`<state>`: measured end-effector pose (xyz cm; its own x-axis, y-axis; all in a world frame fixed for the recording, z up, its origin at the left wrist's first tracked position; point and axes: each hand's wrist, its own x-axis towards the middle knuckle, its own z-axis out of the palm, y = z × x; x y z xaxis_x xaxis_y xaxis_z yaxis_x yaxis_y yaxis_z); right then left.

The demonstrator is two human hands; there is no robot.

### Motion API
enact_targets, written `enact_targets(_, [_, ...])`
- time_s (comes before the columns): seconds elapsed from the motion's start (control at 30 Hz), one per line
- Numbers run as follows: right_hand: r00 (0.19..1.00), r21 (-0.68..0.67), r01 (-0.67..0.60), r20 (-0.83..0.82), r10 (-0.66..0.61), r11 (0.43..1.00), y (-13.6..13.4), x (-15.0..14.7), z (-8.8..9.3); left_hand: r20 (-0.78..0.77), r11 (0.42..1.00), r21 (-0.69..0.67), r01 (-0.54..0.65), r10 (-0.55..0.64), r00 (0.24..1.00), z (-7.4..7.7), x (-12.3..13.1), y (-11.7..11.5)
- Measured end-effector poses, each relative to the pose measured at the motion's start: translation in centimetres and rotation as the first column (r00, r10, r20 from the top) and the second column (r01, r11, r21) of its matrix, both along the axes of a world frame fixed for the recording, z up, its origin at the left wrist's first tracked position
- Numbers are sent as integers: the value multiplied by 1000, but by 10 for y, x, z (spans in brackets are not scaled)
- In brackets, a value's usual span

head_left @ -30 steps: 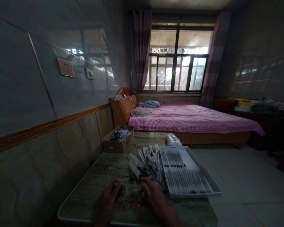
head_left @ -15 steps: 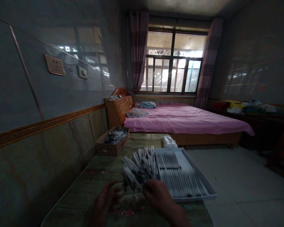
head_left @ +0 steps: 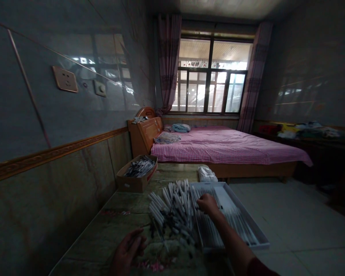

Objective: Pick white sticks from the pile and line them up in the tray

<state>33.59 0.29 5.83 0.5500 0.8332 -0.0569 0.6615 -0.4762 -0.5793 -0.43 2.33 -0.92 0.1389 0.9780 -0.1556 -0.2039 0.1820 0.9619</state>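
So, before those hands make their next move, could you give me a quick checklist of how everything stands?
1. Right hand over the tray: ok.
2. Pen-like stick in the right hand's grip: cannot tell, the fingers are blurred and turned away.
3. Left hand apart from the tray: ok, it is on the near left side of the loose heap, with no stick showing in it.
4. Tray fully on the table: not ok, its right side seems to jut past the edge.
5. Cardboard box upright: ok, with more sticks inside.
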Motion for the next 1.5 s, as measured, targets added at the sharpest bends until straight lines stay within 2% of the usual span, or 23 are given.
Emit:
enact_targets(0.17, [995, 15, -11, 95, 9, 1000, 14, 1, -5, 14, 1000, 9, 2, -2, 1000, -3, 0, 2])
enact_targets(0.33, [989, 34, -38, 142, 33, 999, 12, 5, -12, 10, 1000, 7, 21, -21, 1000, -11, -3, 5])
enact_targets(0.43, [986, 34, -15, 167, 9, 999, 1, 25, -11, 20, 1000, 3, 14, -14, 1000, -14, -4, 5])
enact_targets(0.6, [960, -27, 142, 247, -131, 989, -24, 72, -5, -1, 1000, -5, 18, -18, 1000, -12, -4, 5])
enact_targets(0.7, [953, -72, 170, 265, -146, 983, -33, 85, -5, -10, 1000, 4, 30, -30, 1000, -10, -4, 5])
enact_targets(1.07, [965, -119, 189, 208, -161, 975, -35, 102, -11, -12, 999, -41, -10, 9, 1000, -3, -3, 3])
enact_targets(1.27, [963, -98, 209, 195, -187, 973, -37, 97, -16, -34, 999, -48, -16, 14, 999, 6, 0, -1])
enact_targets(1.5, [969, -92, 166, 200, -145, 982, -41, 98, -16, -62, 1000, 0, -14, 14, 998, 4, -1, -1])
